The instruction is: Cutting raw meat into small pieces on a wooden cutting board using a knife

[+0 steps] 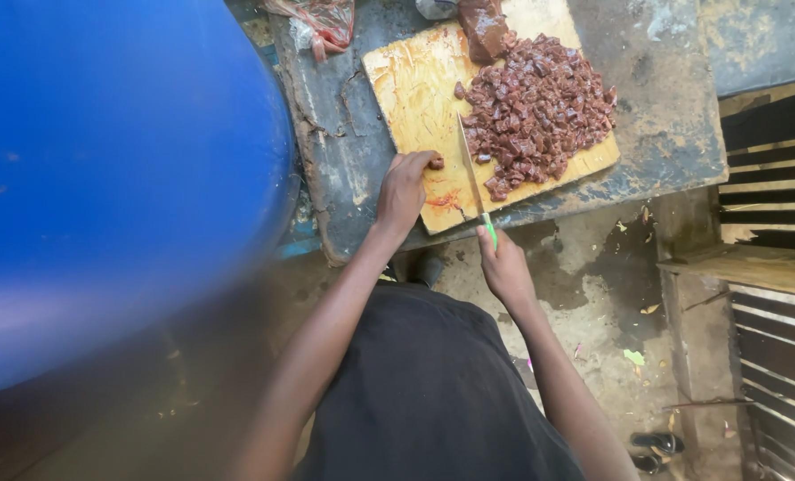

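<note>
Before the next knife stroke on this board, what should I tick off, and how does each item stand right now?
1. Right hand wrapped around the knife handle: ok.
2. Left hand pinning a small meat piece on the cutting board: ok.
3. Left fingertips apart from the blade: cannot tell, they sit very near it.
4. Pile of diced meat clear of the cutting spot: ok.
5. Board fully resting on the table: not ok, its near corner reaches the table's edge.

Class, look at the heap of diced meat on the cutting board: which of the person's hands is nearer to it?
Left. The left hand rests on the cutting board beside the heap of diced meat; the right hand is off the board's near edge, holding the knife.
</note>
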